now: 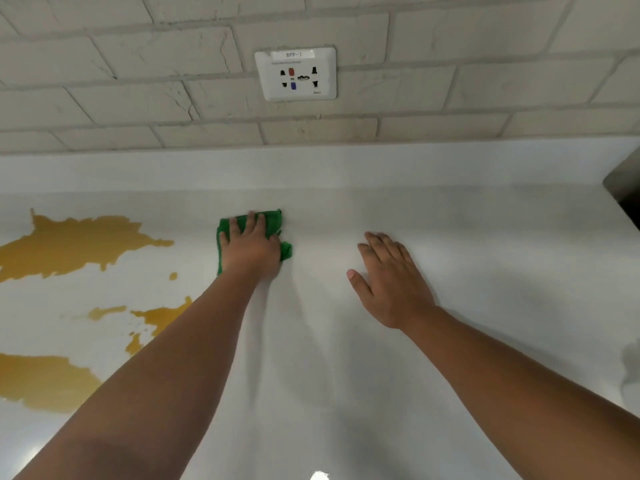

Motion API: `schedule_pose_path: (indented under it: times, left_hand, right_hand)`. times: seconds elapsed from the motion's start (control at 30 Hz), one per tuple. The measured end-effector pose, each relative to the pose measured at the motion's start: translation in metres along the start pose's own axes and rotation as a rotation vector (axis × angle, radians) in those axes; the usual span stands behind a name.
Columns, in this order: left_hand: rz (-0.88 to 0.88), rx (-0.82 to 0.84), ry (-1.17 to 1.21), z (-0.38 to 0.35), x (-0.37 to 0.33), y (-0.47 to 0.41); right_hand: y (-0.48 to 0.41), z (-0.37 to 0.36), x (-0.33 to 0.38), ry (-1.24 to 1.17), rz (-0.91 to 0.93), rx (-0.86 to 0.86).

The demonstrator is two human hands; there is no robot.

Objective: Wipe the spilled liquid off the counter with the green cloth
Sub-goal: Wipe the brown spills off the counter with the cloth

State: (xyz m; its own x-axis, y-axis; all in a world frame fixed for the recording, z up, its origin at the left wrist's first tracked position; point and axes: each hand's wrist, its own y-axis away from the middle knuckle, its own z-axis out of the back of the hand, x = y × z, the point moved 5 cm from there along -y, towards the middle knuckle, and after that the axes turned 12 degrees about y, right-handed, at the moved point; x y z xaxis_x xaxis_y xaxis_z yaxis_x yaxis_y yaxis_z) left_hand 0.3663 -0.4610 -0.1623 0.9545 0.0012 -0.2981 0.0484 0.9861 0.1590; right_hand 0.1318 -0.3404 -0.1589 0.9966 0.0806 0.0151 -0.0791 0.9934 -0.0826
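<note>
Our left hand (251, 249) presses flat, fingers spread, on the one crumpled green fabric cloth (273, 220). It sits on dry glossy white counter (329, 358), near and to the right of the amber spilled liquid (76, 244). Our right hand (393, 284) lies splayed on the counter, holding nothing. We judge the cloth light, soft and absorbent, best driven palm-down at its middle. Count: one cloth, two big pools, two smaller patches, a few droplets.
</note>
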Motion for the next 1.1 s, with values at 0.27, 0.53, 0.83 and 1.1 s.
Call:
schedule_pose_path:
  times: [0.27,0.53,0.83,1.1]
  left_hand:
    - [-0.558,0.14,0.054,-0.021,-0.049,0.077]
    - [-0.193,-0.009,0.081,0.006,0.01,-0.017]
    - [-0.212,0.045,-0.056,-0.018,-0.105,-0.053]
    - [-0.694,0.176,0.027,-0.035,-0.111,0.013]
  right_hand:
    - [-0.001,-0.003,-0.004,0.009,-0.068,0.031]
    - [-0.026,0.011,-0.036,0.021,-0.086,-0.007]
    - [-0.024,-0.01,-0.082,0.047,-0.183,0.009]
    - [-0.023,-0.009,-0.083,0.062,-0.177,0.026]
